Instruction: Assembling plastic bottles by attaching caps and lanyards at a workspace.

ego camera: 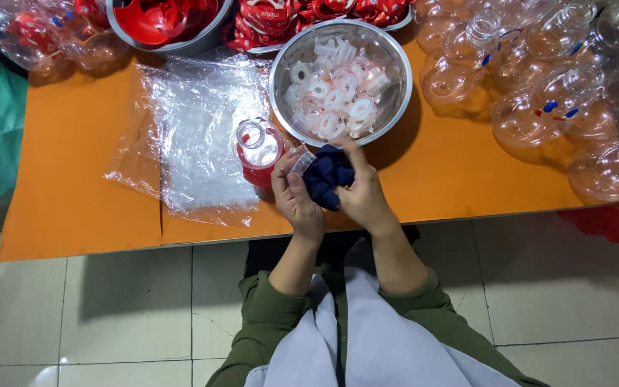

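I have a dark blue cloth (329, 180) bunched between both hands just above the near edge of the orange tabletop (73, 179), roughly at its middle. My right hand (362, 192) is curled around the cloth from the right, fingers closed into its folds. My left hand (296, 197) is closed on the left side of the cloth and also pinches a small clear plastic cap (302, 162) at its fingertips, the cap pressed against the cloth's upper left.

Just left of the cap, a small bottle-like container with a red body and clear neck (258, 148) stands on the tabletop, touching or nearly touching my left fingers; I cannot tell which. It rests at the right edge of a sheet of crumpled clear plastic film (195, 136) spread toward the left.

Directly beyond my hands sits a steel bowl (388, 57) filled with white and clear plastic ring parts (334, 97). Along the far edge are bowls of red parts (166, 21). A heap of clear plastic bottles (560, 93) covers the far right corner, and a few more lie at the far left corner.
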